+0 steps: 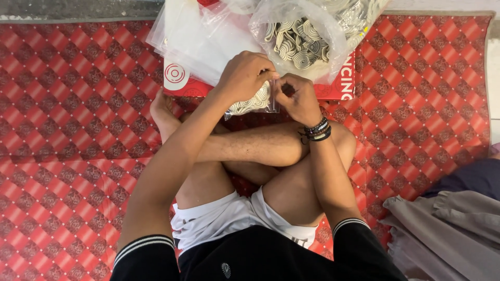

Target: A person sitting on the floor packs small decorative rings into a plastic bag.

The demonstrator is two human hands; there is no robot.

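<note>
I sit cross-legged on a red patterned mat (78, 130). My left hand (244, 77) grips a small clear plastic packet (253, 103) filled with pale spiral coils, fingers curled over its top. My right hand (298, 98), with beaded bracelets on the wrist, pinches the packet's upper right edge. The two hands meet just above my crossed shins. Right behind them lies a big clear bag of loose spiral coils (298, 41) on a red box (341, 86).
A stack of empty clear plastic sleeves (200, 39) rests at the back left on the red box. Grey and dark cloth (448, 229) lies at the lower right. A pale floor strip (494, 67) runs past the mat's right edge.
</note>
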